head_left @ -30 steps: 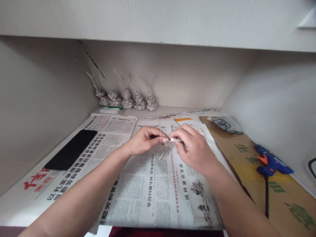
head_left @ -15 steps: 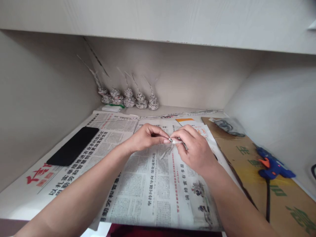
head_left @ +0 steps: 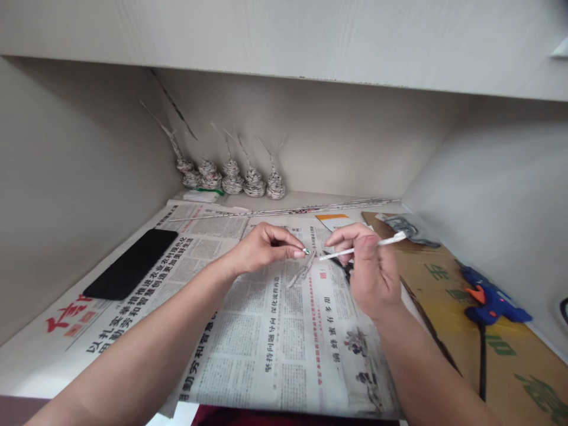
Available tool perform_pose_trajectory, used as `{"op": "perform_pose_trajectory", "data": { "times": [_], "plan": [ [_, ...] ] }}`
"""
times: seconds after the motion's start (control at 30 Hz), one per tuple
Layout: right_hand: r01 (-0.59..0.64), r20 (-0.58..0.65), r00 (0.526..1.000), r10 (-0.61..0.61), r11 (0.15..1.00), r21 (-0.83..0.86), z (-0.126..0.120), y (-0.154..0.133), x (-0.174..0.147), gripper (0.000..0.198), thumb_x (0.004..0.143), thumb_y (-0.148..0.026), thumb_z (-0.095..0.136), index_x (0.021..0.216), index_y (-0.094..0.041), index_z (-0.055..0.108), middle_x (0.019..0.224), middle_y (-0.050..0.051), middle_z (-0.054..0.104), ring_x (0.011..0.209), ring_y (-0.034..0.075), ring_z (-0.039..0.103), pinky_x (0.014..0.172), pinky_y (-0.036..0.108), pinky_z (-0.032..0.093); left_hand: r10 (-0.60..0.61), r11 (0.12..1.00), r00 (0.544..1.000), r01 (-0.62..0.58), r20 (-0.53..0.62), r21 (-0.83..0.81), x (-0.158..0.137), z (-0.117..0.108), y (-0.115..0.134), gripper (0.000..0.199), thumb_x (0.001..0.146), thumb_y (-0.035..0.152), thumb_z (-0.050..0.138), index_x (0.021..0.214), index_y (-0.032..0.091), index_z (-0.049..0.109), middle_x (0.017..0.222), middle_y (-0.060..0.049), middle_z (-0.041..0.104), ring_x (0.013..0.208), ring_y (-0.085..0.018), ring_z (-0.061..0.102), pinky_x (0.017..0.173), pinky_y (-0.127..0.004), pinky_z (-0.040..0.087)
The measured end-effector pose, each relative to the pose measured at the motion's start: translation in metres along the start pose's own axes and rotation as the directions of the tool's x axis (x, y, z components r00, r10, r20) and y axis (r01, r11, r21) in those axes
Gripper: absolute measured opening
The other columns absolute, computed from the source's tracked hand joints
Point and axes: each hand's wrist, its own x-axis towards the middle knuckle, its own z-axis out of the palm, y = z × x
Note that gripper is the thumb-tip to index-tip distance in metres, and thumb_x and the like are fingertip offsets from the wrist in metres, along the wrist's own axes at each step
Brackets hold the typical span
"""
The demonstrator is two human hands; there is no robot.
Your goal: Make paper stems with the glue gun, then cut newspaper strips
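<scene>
- Head view: the right hand [head_left: 375,272] grips a slender white stick [head_left: 391,239] above printed newspaper sheets [head_left: 244,331]; probably light and fairly stiff, best held mid-shaft.
- The left hand [head_left: 257,249] pinches a tiny green-and-white piece [head_left: 306,251], likely easily dropped; fingertips suit it.
- Most room lies over the newspaper; the blue plastic glue gun [head_left: 494,300] on brown cardboard [head_left: 532,352] and the white bench [head_left: 26,376] edge bound it.

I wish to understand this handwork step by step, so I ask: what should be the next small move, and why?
Probably the right hand should bring the narrow tip of the white stick to the small piece. The left hand pinches that piece, and the tip points towards it with a gap between.
</scene>
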Motion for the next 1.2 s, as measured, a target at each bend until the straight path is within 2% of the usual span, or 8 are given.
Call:
{"op": "perform_pose_trajectory", "data": {
  "times": [0.27,0.8,1.0,1.2],
  "plan": [
    [0.031,0.057,0.998,-0.029,0.999,-0.030,0.0043,0.0040,-0.0002,0.030,0.101,-0.036,0.041,0.088,-0.023,0.065,0.073,-0.001,0.058,0.066,0.012,0.055,0.062,0.027,0.042,0.001,1.000,1.000,-0.001,-0.001,-0.009,-0.0003,0.0003,0.0018,0.011,0.073,0.015,0.077,0.084,0.017,0.077,0.076,-0.002,0.075,0.067,-0.009,0.065,0.067,-0.019,0.050],
    [0.107,0.075,0.992,-0.098,0.986,-0.129,0.0034,0.0072,0.0002,0.025,0.100,-0.030,0.042,0.090,-0.022,0.063,0.074,-0.001,0.059,0.067,0.013,0.055,0.062,0.028,0.043,-0.016,0.997,1.000,0.017,0.012,-0.070,-0.0011,0.0000,0.0034,0.011,0.072,0.016,0.077,0.083,0.016,0.077,0.069,0.000,0.073,0.061,-0.008,0.061,0.063,-0.019,0.049],
    [0.146,0.111,0.985,-0.133,0.982,-0.122,0.0038,0.0047,0.0009,0.022,0.099,-0.027,0.044,0.090,-0.022,0.064,0.079,0.000,0.061,0.072,0.013,0.058,0.068,0.029,0.044,-0.022,0.997,1.000,0.023,0.004,-0.070,-0.0011,0.0003,0.0020,0.010,0.072,0.017,0.077,0.083,0.016,0.077,0.070,-0.001,0.073,0.061,-0.008,0.060,0.062,-0.019,0.049],
    [0.105,0.113,0.989,-0.092,0.987,-0.118,0.0036,0.0036,0.0006,0.023,0.098,-0.026,0.044,0.088,-0.021,0.064,0.075,0.000,0.060,0.069,0.014,0.056,0.064,0.029,0.043,-0.022,0.996,1.000,0.022,-0.002,-0.090,0.0003,0.0003,0.0007,0.014,0.071,0.018,0.078,0.085,0.017,0.077,0.077,-0.003,0.076,0.068,-0.010,0.065,0.069,-0.022,0.051]
  ]
}}
